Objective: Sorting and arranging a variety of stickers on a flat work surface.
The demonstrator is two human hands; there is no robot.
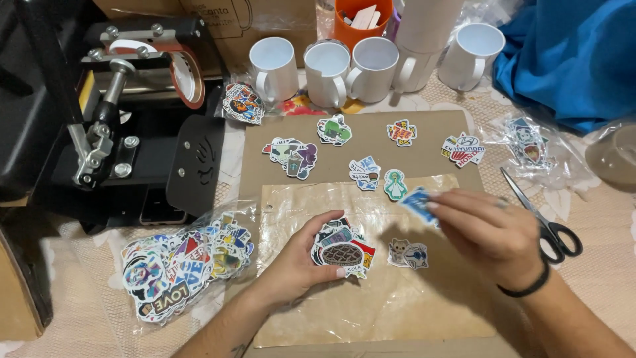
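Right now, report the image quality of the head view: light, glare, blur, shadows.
Head view: even, warm indoor light with soft shadows under both hands; mild glare on the clear plastic sheet and the sticker bag; the right hand and its blue sticker are slightly motion-blurred, while the left hand and its sticker stack are sharper; the white mugs look bright, not washed out.

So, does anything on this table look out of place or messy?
Nothing looks damaged or spilled. The left hand holds a stack of stickers, the right hand a blue sticker; scissors lie beside it.
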